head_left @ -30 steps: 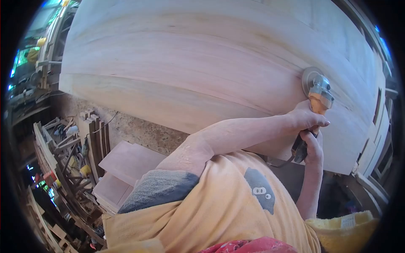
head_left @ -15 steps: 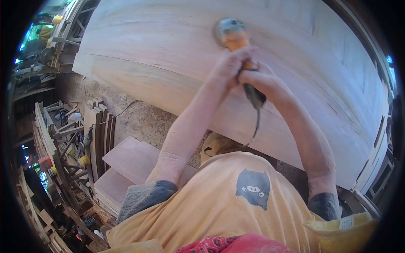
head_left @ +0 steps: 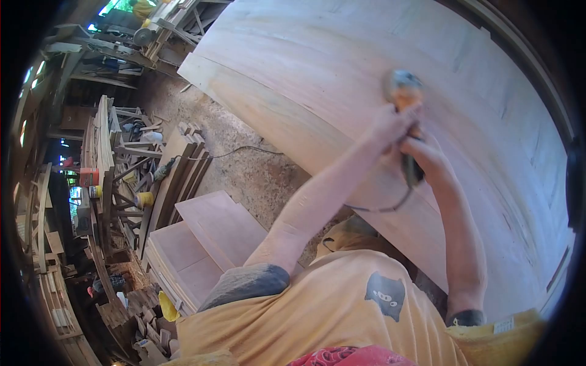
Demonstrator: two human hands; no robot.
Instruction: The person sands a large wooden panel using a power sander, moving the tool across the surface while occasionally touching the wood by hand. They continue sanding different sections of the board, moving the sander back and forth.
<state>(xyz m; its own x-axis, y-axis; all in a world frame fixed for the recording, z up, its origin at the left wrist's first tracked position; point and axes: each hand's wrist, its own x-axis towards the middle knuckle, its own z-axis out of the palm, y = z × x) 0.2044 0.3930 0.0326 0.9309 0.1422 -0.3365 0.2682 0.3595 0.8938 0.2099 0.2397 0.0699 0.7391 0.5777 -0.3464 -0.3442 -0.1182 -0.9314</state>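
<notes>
An angle grinder (head_left: 406, 96) with an orange body lies head-down against a large, pale wooden panel (head_left: 293, 79). My left hand (head_left: 398, 124) is wrapped round the body just behind the head. Closer to me, my right hand (head_left: 425, 152) grips the rear of the same tool. Motion blurs the grinder's head, and its disc is mostly hidden beneath it. From the dark rear end, a power cord (head_left: 390, 209) curves down toward my waist.
Flat boards (head_left: 223, 229) are stacked on the left beside upright planks (head_left: 174, 165). A cord (head_left: 247, 148) crosses the dusty floor (head_left: 244, 177). Farther left are timber scraps, a yellow container (head_left: 144, 199) and a red container (head_left: 89, 177).
Both hands have drawn the grinder back across the panel, nearer my body. My view has also turned, so the panel and stacked boards sit farther right in it.
</notes>
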